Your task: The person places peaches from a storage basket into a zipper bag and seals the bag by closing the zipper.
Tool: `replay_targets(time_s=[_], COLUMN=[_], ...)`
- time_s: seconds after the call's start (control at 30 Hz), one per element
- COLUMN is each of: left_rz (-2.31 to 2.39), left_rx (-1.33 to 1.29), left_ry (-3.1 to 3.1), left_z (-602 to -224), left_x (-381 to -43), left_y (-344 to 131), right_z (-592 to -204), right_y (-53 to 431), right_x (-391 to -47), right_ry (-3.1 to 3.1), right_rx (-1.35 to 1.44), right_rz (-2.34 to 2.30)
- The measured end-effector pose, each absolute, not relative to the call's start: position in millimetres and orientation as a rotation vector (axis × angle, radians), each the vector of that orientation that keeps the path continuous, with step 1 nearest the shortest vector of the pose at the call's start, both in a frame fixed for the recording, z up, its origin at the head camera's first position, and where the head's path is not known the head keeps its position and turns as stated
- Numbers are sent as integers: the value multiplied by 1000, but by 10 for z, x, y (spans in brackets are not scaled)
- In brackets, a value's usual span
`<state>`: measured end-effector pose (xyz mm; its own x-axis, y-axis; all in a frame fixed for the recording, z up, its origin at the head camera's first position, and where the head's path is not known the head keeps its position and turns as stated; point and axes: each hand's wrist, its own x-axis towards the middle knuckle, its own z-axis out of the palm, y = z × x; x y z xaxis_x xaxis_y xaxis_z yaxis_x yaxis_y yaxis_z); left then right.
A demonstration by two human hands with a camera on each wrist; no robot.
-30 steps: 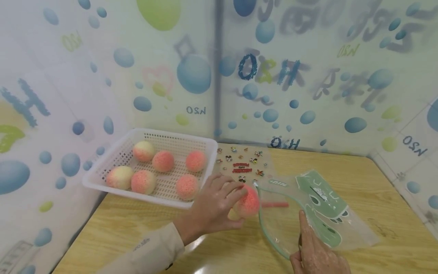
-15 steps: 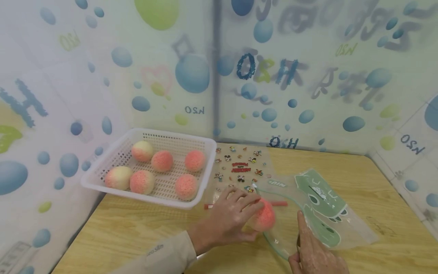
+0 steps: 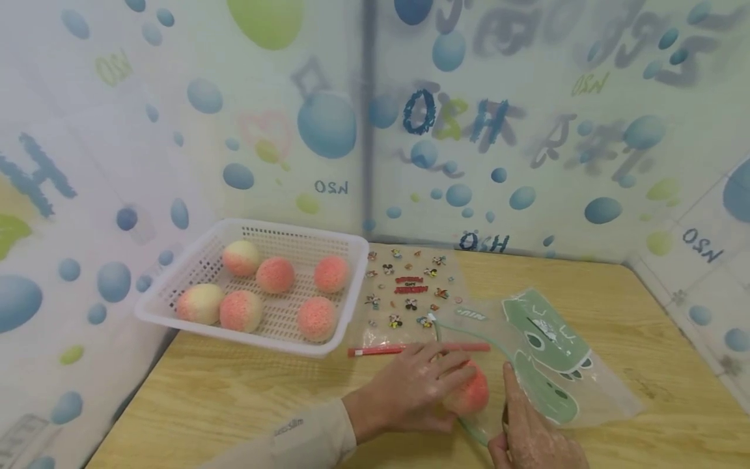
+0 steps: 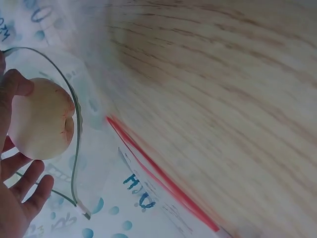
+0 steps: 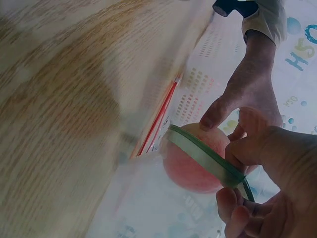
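Observation:
A pink-and-cream peach is held in my left hand, fingers over its top and side. It is at the mouth of a clear zip bag with a green dinosaur print. With thumb and fingers, my right hand pinches the green zip edge of that bag. In the right wrist view, the edge stretches across the peach, whose pink part shows behind the clear film. The left wrist view has the peach inside the loop of the green edge, thumb on top.
At the left, a white perforated basket holds several more peaches. A second clear bag with cartoon figures and a red zip strip lies flat behind my hands. Patterned walls border the wooden table.
My left hand has carried the peach to the right and toward me, from beside the bag to its mouth. The right hand keeps its hold on the bag, nearly still.

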<state>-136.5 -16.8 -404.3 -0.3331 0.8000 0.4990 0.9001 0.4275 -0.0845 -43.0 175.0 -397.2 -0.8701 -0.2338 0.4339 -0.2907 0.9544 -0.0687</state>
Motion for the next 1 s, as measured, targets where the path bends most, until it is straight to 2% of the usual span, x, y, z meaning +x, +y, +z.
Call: replay_targets(time_s=[0.43, 1.0], left_rz=[-374, -241], left_rx=[-1582, -1319], left_ry=[-2108, -2007], left_z=[-4056, -3911], left_x=[-1341, -1398], left_y=[-61, -426], right_z=[-3941, -3836], right_y=[1721, 1736], right_x=[-428, -387], right_ry=[-2725, -2775], right_rx=[373, 282], right_rz=[177, 337])
